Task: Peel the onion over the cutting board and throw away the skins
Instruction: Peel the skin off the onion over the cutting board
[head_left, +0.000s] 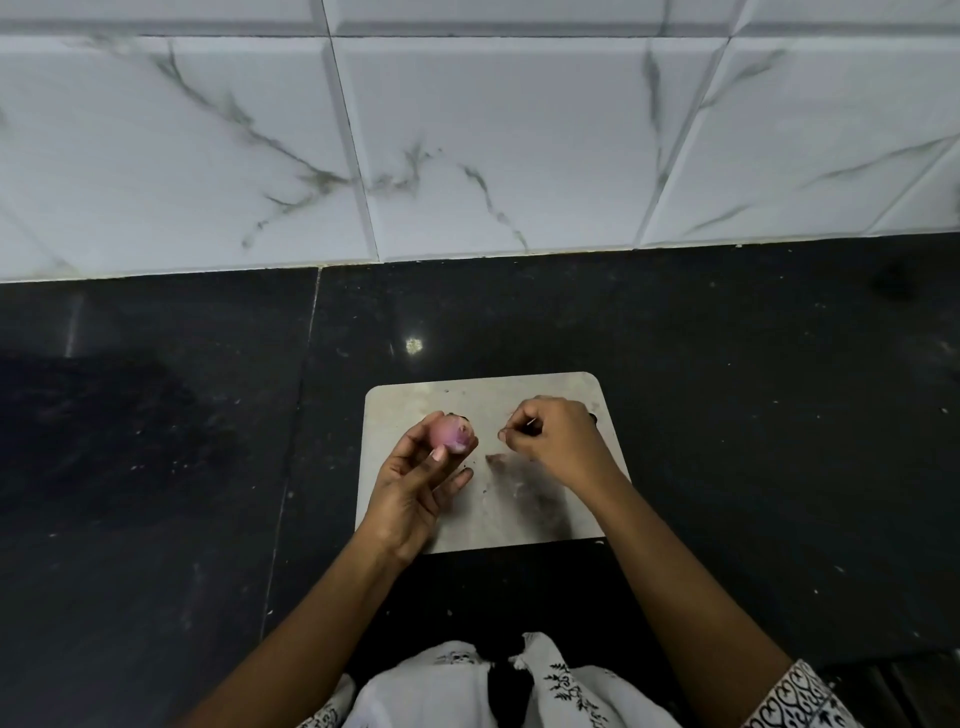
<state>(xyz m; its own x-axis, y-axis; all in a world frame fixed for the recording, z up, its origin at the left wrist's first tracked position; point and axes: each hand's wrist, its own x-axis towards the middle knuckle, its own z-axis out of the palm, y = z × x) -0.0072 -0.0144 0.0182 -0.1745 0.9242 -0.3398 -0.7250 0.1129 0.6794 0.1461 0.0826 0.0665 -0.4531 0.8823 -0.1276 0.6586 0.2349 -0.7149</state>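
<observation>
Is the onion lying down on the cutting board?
No, the left hand holds the onion in its fingers, up off the cutting board.

- We see a black stone countertop (156, 467), polished and glossy, catching a spot of light.
- The white, grey-veined wall tiles (493, 130) look smooth and glazed to us.
- The pale grey rounded cutting board (467, 400) is matt, scuffed and stained.
- The pink-purple round onion (449, 434) looks smooth and faintly shiny.
- We see a white black-printed cloth garment (441, 691), matt.

One onion (451, 434), one cutting board (467, 397). Two hands in view: left hand (415, 493), right hand (558, 441). Loose bits, two: one pale sliver (532, 422) pinched at the right fingertips, one brownish scrap (496, 459) on the board.
</observation>
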